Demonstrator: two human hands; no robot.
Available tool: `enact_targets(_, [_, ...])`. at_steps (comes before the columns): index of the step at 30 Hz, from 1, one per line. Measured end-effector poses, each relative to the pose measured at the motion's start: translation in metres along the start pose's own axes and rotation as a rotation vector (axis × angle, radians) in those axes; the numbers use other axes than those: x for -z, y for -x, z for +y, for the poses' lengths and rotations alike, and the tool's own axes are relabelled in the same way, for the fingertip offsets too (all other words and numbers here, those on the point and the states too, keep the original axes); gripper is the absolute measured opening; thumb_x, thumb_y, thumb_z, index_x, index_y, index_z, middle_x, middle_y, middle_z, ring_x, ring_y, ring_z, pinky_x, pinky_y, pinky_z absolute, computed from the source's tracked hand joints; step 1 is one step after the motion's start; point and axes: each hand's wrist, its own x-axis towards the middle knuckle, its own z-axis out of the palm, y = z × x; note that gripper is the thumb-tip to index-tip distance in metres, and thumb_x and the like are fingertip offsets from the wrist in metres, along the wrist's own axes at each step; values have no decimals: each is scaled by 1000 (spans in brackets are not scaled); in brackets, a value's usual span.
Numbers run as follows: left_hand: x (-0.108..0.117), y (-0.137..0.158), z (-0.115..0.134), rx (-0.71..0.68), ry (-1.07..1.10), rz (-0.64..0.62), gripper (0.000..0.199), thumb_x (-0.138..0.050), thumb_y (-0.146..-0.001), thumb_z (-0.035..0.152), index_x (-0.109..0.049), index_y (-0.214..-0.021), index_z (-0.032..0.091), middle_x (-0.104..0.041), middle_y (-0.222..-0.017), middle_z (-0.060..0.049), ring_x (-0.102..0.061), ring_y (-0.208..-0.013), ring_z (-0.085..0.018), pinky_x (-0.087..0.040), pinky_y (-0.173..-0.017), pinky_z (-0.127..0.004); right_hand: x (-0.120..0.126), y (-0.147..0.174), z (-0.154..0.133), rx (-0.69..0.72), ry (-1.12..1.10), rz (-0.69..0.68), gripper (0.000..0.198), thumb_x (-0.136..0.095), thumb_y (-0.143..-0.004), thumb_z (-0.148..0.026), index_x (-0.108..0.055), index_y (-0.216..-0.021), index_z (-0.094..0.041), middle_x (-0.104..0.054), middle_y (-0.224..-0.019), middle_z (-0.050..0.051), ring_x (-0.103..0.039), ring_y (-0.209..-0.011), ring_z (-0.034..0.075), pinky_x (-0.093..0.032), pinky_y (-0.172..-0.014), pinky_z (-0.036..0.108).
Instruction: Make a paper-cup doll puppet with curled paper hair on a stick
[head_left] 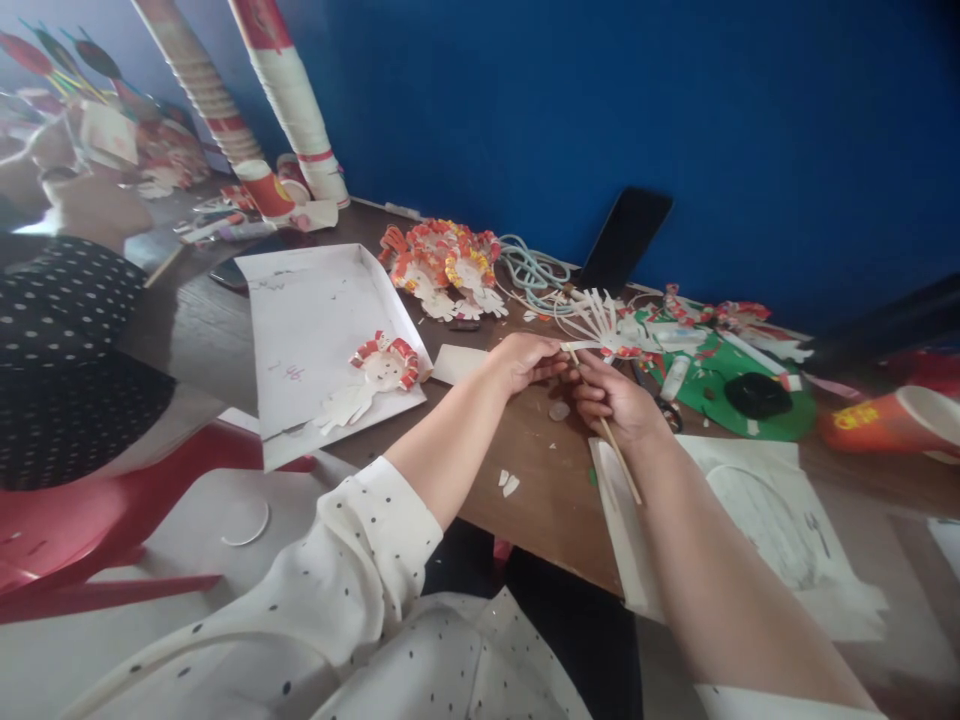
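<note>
My right hand (621, 400) is closed around a thin wooden stick (621, 462), which slants down toward my forearm. My left hand (527, 362) pinches the end of a white paper strip against the stick's upper end. That strip belongs to a cut paper cup (604, 325), its sides fanned into many narrow white strips with some red printing, just beyond my fingers. Both hands are close together above the brown table (540, 500). Fingertip contact with the strip is partly hidden.
Curled red-and-white paper pieces (442, 265) lie at the back, beside a pale blue cord (529, 262). A phone (626, 238) leans on the wall. Scissors (670, 413), a green disc (750, 385) and a paper cup (892, 420) are right. Another person's hands (90, 195) work left.
</note>
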Motion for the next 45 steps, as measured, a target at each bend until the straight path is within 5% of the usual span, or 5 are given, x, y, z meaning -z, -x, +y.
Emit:
enact_targets(26, [3, 0, -2, -6, -12, -62, 20, -57, -86, 0, -67, -70, 6, -65, -60, -4, -60, -52, -6, -51, -62, -17, -5, 2, 0, -36, -38, 161, 28, -64, -72, -8, -60, -98, -20, -60, -72, -3, -37, -42, 1, -19, -30, 6])
enact_targets(36, [4, -7, -7, -60, -53, -63, 5, -74, -76, 8, -71, -72, 8, -68, -66, -5, -59, -56, -7, -51, -68, -20, -9, 5, 0, 9, 4, 175, 38, -68, -68, -12, -61, -104, -21, -62, -74, -2, -35, -42, 2, -15, -31, 9])
enact_targets(45, [2, -6, -9, -93, -92, -34, 4, -74, -77, 11, -71, -74, 9, -67, -65, -4, -60, -54, -7, -45, -56, -18, -6, 4, 5, 100, 62, 176, 49, -71, -66, -17, -65, -114, -22, -64, -75, -1, -36, -43, 2, -15, -33, 11])
